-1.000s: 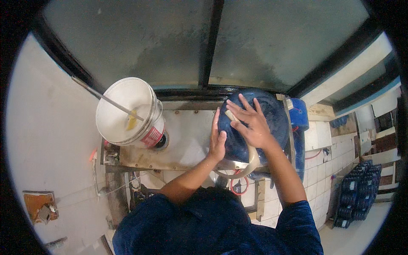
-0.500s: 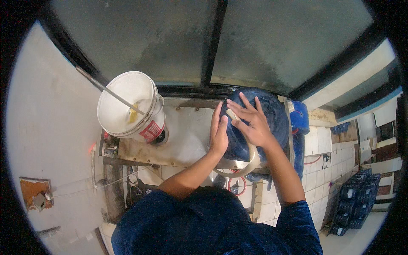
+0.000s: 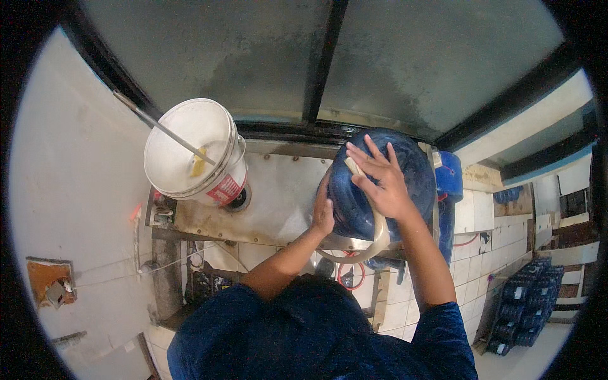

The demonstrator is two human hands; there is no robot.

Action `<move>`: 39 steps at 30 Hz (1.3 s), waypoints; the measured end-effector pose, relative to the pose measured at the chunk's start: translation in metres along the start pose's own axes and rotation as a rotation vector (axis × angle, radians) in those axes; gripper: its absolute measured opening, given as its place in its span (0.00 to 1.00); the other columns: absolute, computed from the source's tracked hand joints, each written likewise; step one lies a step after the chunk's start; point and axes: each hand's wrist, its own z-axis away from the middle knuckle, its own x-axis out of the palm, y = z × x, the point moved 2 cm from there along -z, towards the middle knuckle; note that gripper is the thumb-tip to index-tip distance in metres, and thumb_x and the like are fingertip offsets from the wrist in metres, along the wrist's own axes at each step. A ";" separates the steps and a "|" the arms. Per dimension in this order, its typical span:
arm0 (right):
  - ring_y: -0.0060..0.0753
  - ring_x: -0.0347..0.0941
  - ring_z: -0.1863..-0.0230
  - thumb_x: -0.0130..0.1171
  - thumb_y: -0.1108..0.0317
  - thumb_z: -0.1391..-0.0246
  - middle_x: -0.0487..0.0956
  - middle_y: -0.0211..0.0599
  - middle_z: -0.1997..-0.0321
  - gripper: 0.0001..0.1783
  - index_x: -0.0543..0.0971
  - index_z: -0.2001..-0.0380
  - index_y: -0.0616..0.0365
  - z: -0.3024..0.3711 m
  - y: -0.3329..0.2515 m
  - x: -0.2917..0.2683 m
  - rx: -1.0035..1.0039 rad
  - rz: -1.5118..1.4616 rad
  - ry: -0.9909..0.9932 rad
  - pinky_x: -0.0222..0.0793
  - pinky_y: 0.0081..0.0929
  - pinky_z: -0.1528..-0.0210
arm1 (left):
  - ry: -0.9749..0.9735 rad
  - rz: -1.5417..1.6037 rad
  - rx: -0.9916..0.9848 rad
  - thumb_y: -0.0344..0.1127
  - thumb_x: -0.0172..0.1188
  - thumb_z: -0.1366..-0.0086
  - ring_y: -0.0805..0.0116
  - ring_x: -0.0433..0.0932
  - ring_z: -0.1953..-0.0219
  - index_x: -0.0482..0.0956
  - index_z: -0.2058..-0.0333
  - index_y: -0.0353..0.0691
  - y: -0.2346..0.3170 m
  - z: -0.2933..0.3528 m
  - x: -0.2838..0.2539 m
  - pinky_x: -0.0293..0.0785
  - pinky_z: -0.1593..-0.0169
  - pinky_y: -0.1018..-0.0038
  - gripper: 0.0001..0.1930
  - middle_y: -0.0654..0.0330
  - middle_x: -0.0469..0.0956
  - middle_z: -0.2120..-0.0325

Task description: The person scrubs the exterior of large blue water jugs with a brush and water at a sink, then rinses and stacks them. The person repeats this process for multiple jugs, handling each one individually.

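A large dark blue water jug sits on a metal bench in front of me. My left hand lies against the jug's left side, fingers stretched out along it and partly hidden by its curve. On top of the jug is my right hand, fingers spread. It pins a cream hose between thumb and palm. The hose's end pokes out beside the index finger, and its length bends down over the bench's near edge.
To the left on the bench stands a white bucket with a long rod and a yellow piece in it. Tall glass panels rise behind. A blue container is right of the bench; stacked dark crates stand farther right.
My left hand has moved down and closer around the jug's side. My right hand has shifted slightly right, still with the hose. The jug looks slightly turned or shifted.
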 end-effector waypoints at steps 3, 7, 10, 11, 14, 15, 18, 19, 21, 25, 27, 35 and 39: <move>0.46 0.47 0.20 0.62 0.59 0.48 0.71 0.23 0.29 0.31 0.77 0.38 0.42 -0.002 -0.002 -0.002 -0.101 0.007 -0.057 0.21 0.65 0.23 | -0.105 -0.277 -0.245 0.63 0.45 0.28 0.58 0.62 0.30 0.63 0.33 0.31 -0.094 -0.009 -0.033 0.54 0.28 0.65 0.40 0.48 0.65 0.34; 0.46 0.47 0.20 0.65 0.62 0.51 0.73 0.21 0.31 0.31 0.80 0.40 0.41 0.000 -0.001 -0.005 -0.136 -0.004 -0.088 0.19 0.67 0.23 | -0.182 0.415 -0.786 0.59 0.47 0.26 0.58 0.68 0.34 0.67 0.36 0.31 -0.072 -0.064 -0.024 0.60 0.31 0.64 0.35 0.49 0.70 0.37; 0.46 0.47 0.20 0.65 0.61 0.51 0.73 0.20 0.31 0.31 0.80 0.40 0.39 0.002 0.001 -0.004 -0.087 -0.033 -0.074 0.19 0.68 0.24 | 0.022 0.741 -1.063 0.55 0.48 0.26 0.59 0.72 0.38 0.70 0.37 0.36 0.011 -0.082 0.010 0.65 0.35 0.64 0.30 0.51 0.74 0.41; 0.47 0.47 0.20 0.64 0.61 0.50 0.73 0.20 0.31 0.31 0.79 0.40 0.39 0.002 0.002 -0.005 -0.069 -0.043 -0.073 0.19 0.69 0.24 | 0.059 0.724 -1.009 0.54 0.49 0.26 0.60 0.74 0.40 0.72 0.38 0.40 0.044 -0.081 0.018 0.68 0.38 0.64 0.28 0.51 0.76 0.43; 0.47 0.47 0.20 0.64 0.60 0.50 0.74 0.21 0.31 0.31 0.79 0.39 0.37 -0.002 0.001 -0.002 -0.074 -0.043 -0.043 0.21 0.69 0.24 | 0.197 0.366 -0.647 0.53 0.49 0.26 0.61 0.71 0.37 0.71 0.36 0.41 0.074 -0.067 0.028 0.63 0.34 0.65 0.28 0.53 0.74 0.40; 0.47 0.47 0.20 0.63 0.59 0.49 0.74 0.21 0.31 0.31 0.78 0.39 0.37 -0.002 0.001 -0.002 -0.081 -0.032 -0.051 0.21 0.69 0.24 | 0.244 0.199 -0.491 0.53 0.49 0.26 0.61 0.68 0.34 0.70 0.35 0.40 0.079 -0.064 0.029 0.58 0.31 0.65 0.29 0.53 0.73 0.38; 0.46 0.47 0.20 0.63 0.59 0.49 0.74 0.22 0.31 0.31 0.78 0.38 0.37 -0.001 0.004 -0.005 -0.095 -0.003 -0.067 0.22 0.68 0.23 | 0.017 0.271 -0.369 0.50 0.45 0.23 0.61 0.62 0.30 0.65 0.32 0.35 0.067 -0.073 0.024 0.47 0.27 0.67 0.30 0.54 0.69 0.35; 0.46 0.47 0.20 0.63 0.59 0.48 0.74 0.22 0.31 0.31 0.78 0.38 0.37 0.000 0.004 -0.006 -0.101 0.002 -0.070 0.21 0.67 0.23 | -0.062 0.296 -0.335 0.49 0.43 0.22 0.62 0.63 0.31 0.65 0.33 0.33 0.060 -0.083 0.018 0.47 0.27 0.68 0.29 0.53 0.70 0.36; 0.47 0.48 0.20 0.63 0.60 0.49 0.74 0.24 0.32 0.30 0.79 0.39 0.39 0.000 0.001 -0.006 -0.110 -0.003 -0.066 0.21 0.66 0.23 | -0.079 0.333 -0.544 0.50 0.42 0.21 0.61 0.68 0.35 0.68 0.35 0.32 0.045 -0.100 0.012 0.59 0.31 0.66 0.29 0.53 0.71 0.37; 0.49 0.49 0.21 0.63 0.63 0.50 0.75 0.28 0.33 0.29 0.81 0.41 0.43 0.001 -0.007 -0.004 -0.109 -0.043 -0.060 0.22 0.63 0.23 | -0.155 0.215 -0.710 0.46 0.43 0.23 0.58 0.78 0.43 0.72 0.38 0.35 -0.054 -0.071 -0.014 0.72 0.39 0.65 0.25 0.52 0.77 0.42; 0.48 0.50 0.21 0.63 0.63 0.50 0.75 0.27 0.32 0.29 0.80 0.41 0.42 -0.003 -0.008 -0.003 -0.114 -0.039 -0.069 0.22 0.64 0.23 | -0.236 -0.021 -0.485 0.44 0.45 0.25 0.57 0.78 0.43 0.72 0.38 0.38 -0.084 -0.054 -0.030 0.72 0.39 0.65 0.23 0.52 0.78 0.43; 0.48 0.51 0.21 0.63 0.64 0.51 0.74 0.27 0.32 0.32 0.78 0.39 0.44 0.003 -0.011 0.000 -0.151 -0.014 -0.109 0.23 0.67 0.23 | -0.154 -0.265 -0.287 0.45 0.44 0.24 0.58 0.73 0.38 0.70 0.37 0.36 -0.045 -0.019 -0.024 0.66 0.34 0.67 0.25 0.51 0.74 0.39; 0.48 0.53 0.22 0.63 0.64 0.54 0.77 0.30 0.34 0.30 0.82 0.42 0.44 0.001 -0.016 -0.002 -0.198 -0.037 -0.109 0.23 0.60 0.22 | 0.034 0.146 -0.325 0.49 0.46 0.24 0.61 0.72 0.38 0.69 0.36 0.35 -0.062 -0.003 -0.024 0.65 0.34 0.67 0.27 0.54 0.73 0.40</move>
